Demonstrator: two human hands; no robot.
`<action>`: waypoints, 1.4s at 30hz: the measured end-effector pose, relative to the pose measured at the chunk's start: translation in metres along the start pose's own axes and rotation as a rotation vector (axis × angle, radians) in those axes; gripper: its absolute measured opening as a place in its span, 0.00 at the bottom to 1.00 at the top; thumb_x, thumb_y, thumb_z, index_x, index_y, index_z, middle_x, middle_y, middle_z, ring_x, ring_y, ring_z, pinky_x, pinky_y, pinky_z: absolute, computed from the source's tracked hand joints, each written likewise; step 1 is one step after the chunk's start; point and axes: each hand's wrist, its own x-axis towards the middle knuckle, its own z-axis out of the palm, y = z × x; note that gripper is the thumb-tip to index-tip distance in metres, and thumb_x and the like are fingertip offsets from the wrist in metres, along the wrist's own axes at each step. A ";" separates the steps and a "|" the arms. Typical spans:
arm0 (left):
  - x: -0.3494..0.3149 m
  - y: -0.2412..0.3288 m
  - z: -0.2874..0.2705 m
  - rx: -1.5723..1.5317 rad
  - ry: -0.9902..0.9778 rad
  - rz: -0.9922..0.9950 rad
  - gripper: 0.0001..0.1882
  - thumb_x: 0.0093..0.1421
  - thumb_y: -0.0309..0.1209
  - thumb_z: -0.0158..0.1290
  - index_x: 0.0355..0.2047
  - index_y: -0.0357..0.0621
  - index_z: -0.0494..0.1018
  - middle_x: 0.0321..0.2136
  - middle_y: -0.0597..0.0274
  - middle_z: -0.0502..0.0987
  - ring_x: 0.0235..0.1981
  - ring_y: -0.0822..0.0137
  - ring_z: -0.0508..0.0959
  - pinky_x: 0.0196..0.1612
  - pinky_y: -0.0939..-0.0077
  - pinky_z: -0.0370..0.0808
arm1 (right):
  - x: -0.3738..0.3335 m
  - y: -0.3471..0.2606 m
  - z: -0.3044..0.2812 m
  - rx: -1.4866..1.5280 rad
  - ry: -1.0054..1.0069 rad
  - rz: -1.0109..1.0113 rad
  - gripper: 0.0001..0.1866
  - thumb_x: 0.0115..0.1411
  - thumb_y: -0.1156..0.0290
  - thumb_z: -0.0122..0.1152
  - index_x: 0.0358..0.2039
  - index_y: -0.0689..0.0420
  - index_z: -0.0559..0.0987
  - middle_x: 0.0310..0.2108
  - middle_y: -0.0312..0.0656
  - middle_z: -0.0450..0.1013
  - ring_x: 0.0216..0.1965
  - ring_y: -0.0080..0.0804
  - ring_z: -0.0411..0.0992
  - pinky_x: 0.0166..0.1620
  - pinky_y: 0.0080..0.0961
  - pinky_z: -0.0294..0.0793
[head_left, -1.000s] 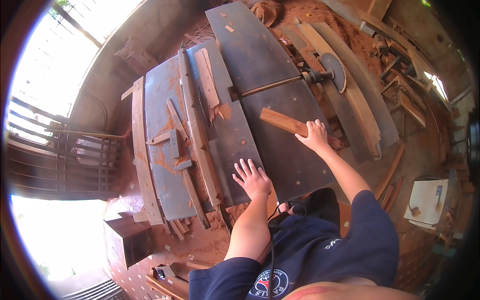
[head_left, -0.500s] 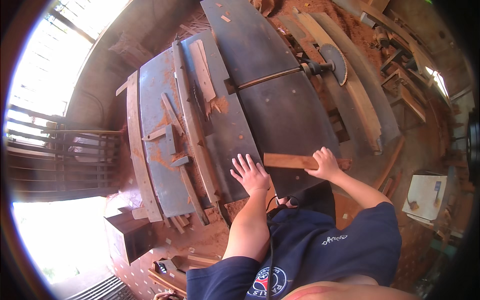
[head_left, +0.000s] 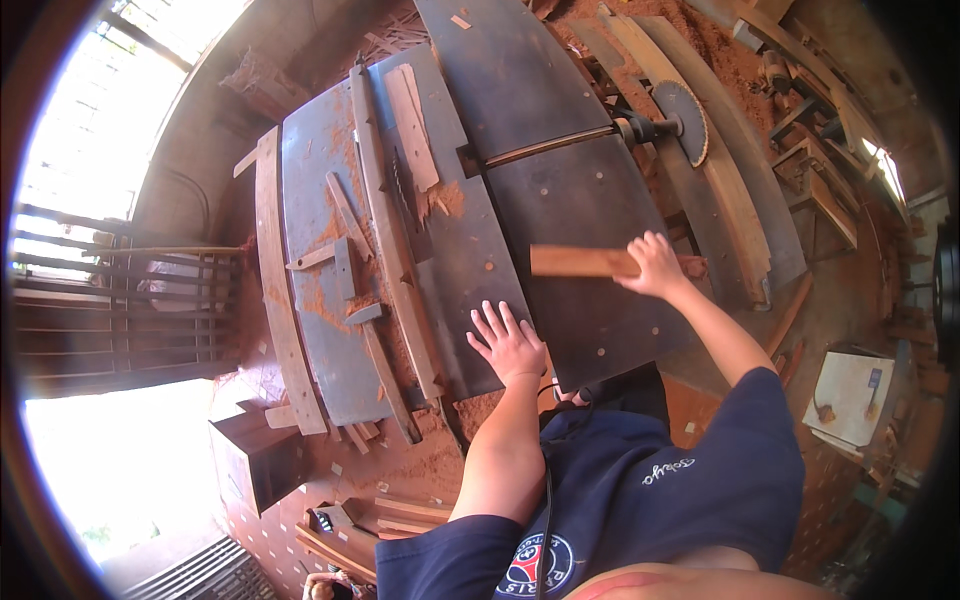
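Observation:
A short flat wooden board lies crosswise over the dark metal machine table. My right hand is closed around it near its right end, and a bit of the board shows beyond the fingers. Fingers spread, my left hand rests at the table's near edge, holding nothing. Farther off, a dark slot with a cutter shaft crosses the table. The shaft runs right to a toothed circular saw blade.
Left of the table, a long wooden fence runs lengthwise. Beyond it, a sawdust-strewn metal surface bears a hammer and wood scraps. A white box stands at right. Wood pieces lie on the floor at lower left.
My right hand has carried the board forward, farther from my body, along the metal table. My left hand stays near the same edge, fingers still spread. The view has shifted slightly.

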 end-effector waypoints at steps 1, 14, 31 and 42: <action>0.000 -0.001 0.000 0.005 0.006 0.002 0.30 0.67 0.39 0.45 0.68 0.45 0.61 0.74 0.51 0.53 0.76 0.48 0.47 0.72 0.37 0.40 | 0.016 0.005 0.005 -0.018 0.022 0.053 0.30 0.46 0.47 0.76 0.37 0.59 0.76 0.36 0.43 0.73 0.42 0.45 0.69 0.47 0.41 0.69; 0.000 -0.001 0.001 0.033 -0.010 -0.007 0.30 0.68 0.40 0.45 0.68 0.45 0.61 0.74 0.52 0.53 0.76 0.48 0.46 0.73 0.37 0.40 | 0.032 -0.016 0.010 0.079 0.052 0.309 0.29 0.45 0.50 0.77 0.35 0.57 0.74 0.36 0.46 0.73 0.43 0.50 0.71 0.47 0.44 0.73; 0.000 0.001 -0.004 -0.004 -0.016 -0.015 0.30 0.68 0.39 0.44 0.69 0.45 0.61 0.74 0.52 0.53 0.76 0.48 0.45 0.73 0.37 0.38 | -0.082 -0.042 -0.025 0.100 -0.141 -0.174 0.28 0.34 0.49 0.78 0.27 0.52 0.74 0.29 0.37 0.70 0.37 0.39 0.68 0.46 0.39 0.67; 0.000 0.001 -0.002 0.000 -0.017 -0.015 0.30 0.68 0.40 0.44 0.68 0.45 0.62 0.74 0.52 0.53 0.76 0.49 0.45 0.73 0.37 0.39 | 0.020 -0.012 0.014 -0.057 0.089 0.392 0.29 0.46 0.46 0.76 0.36 0.56 0.77 0.34 0.42 0.77 0.42 0.42 0.72 0.46 0.40 0.70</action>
